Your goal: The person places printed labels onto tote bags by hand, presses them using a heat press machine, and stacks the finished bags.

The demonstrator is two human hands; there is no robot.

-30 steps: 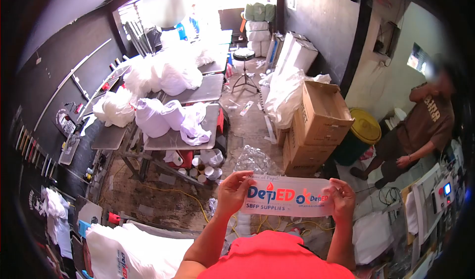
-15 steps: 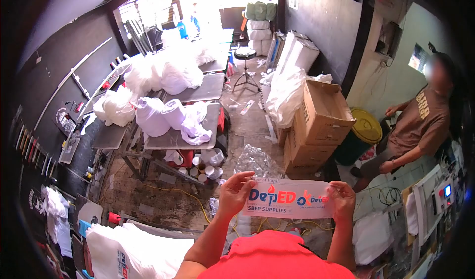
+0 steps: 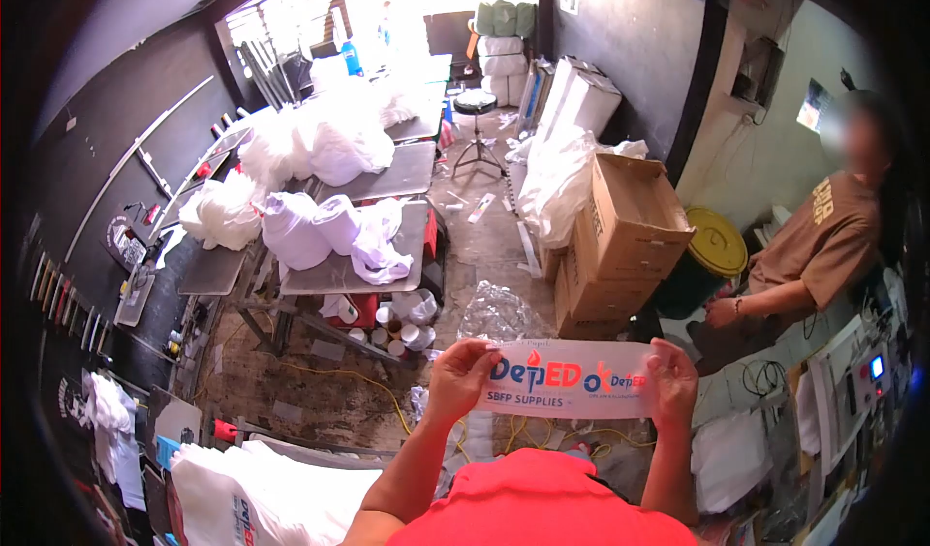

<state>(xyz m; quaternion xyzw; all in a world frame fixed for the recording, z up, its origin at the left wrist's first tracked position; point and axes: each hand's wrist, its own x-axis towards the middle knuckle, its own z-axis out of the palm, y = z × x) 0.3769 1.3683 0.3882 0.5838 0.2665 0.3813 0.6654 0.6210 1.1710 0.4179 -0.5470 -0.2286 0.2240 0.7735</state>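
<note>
A translucent film sheet (image 3: pixel 572 401) printed with red and blue "DepED" and "SBFP SUPPLIES" lettering is stretched out in front of my chest. My left hand (image 3: pixel 459 379) pinches its left edge near the top corner, thumb and fingers together. On the other side, my right hand (image 3: pixel 673 383) grips the right edge, with its fingers bent over the film. Below and to the left lies a stack of white cloth pieces (image 3: pixel 291 493), the visible one bearing a similar print near its edge.
Tables at left carry white fabric bundles (image 3: pixel 349 149) and rolls (image 3: pixel 295 226). Cardboard boxes (image 3: pixel 620 241) stand ahead right, beside a yellow-lidded bin (image 3: pixel 715 246). A person (image 3: pixel 823 236) in a brown shirt is at right, near a machine with a lit display (image 3: pixel 877 367). A yellow cord (image 3: pixel 387 391) crosses the floor.
Both hands still hold the film sheet, which has tilted slightly, its upper edge now looking curled. The person at right has shifted lower and to the left, with an arm brought forward.
</note>
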